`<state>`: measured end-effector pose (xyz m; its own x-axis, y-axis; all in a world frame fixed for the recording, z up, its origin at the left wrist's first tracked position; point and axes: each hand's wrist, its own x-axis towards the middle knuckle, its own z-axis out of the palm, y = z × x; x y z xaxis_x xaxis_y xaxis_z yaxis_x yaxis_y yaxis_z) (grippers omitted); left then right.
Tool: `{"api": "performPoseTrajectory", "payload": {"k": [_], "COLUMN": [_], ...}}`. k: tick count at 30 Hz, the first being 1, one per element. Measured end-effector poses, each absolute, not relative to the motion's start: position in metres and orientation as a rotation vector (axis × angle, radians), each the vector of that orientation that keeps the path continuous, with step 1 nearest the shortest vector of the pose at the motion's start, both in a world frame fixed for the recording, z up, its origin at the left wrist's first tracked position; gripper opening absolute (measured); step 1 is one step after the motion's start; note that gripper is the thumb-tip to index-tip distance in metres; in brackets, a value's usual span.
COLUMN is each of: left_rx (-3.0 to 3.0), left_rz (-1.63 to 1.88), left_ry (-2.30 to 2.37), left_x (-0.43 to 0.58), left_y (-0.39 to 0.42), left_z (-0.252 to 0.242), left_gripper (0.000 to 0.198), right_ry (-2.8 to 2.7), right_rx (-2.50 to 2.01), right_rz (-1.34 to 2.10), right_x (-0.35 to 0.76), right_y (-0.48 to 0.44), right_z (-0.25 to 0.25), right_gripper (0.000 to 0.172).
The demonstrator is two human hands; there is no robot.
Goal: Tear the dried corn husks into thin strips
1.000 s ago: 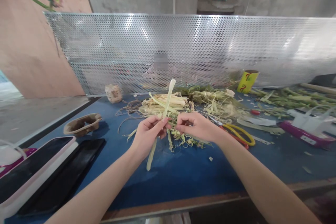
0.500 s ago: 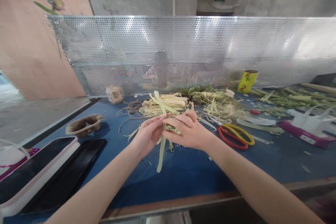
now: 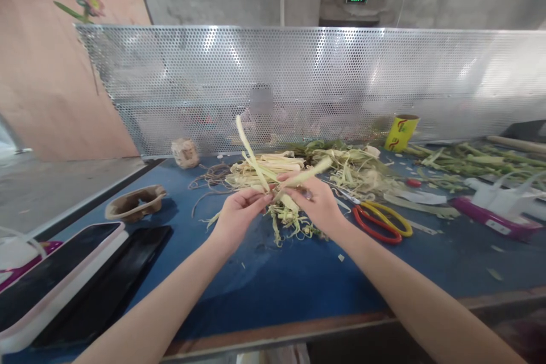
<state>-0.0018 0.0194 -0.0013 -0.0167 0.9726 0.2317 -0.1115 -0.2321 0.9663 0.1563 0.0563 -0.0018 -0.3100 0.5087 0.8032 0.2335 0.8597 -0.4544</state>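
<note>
Both hands meet over a pile of pale husk strips on a blue table. My left hand (image 3: 239,213) pinches the lower end of a pale green husk strip (image 3: 248,145), which stands up and leans left. My right hand (image 3: 318,205) is closed on a second stretch of husk (image 3: 313,173) that points up to the right. The pinch points almost touch; whether both stretches are one strip I cannot tell. Behind the fingers lies a bundle of cream husks (image 3: 279,162). Curly green husk scraps (image 3: 284,220) sit just below the hands.
Scissors (image 3: 377,220) with red and yellow handles lie right of my hands. A yellow tube (image 3: 401,133) and green stalks (image 3: 482,159) are farther right. On the left are a cardboard holder (image 3: 136,203), a phone-like device (image 3: 63,264) and a black tray (image 3: 106,287). A perforated metal screen (image 3: 298,79) stands behind.
The strip that hung below the fingers now points upward, with one end up left and another up right. My right hand has turned and opened out slightly, uncovering the scraps below.
</note>
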Motion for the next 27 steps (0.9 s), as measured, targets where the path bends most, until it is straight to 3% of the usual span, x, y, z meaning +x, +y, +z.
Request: {"api": "performPoseTrajectory", "payload": {"k": [5, 14, 21, 27], "left_rx": [1.469, 1.496, 1.265, 1.330], "left_rz": [1.367, 1.334, 1.366, 1.381], "left_ry": [1.169, 1.139, 1.206, 1.260], "left_x": [-0.0019, -0.0006, -0.0016, -0.0026], "left_y": [0.0171, 0.0168, 0.0247, 0.0244], "left_z": [0.0007, -0.0011, -0.0082, -0.0073], "left_gripper": [0.018, 0.014, 0.027, 0.019], "right_ry": [-1.882, -1.963, -2.027, -2.046], "right_rx": [-0.696, -0.788, -0.802, -0.899], "right_rz": [0.615, 0.597, 0.468, 0.319], "right_x": [0.1546, 0.1540, 0.1529, 0.1522], "right_y": [0.0593, 0.0623, 0.0593, 0.0574], "right_z": [-0.0059, -0.0056, -0.0074, -0.0045], "right_gripper": [0.015, 0.018, 0.016, 0.016]}}
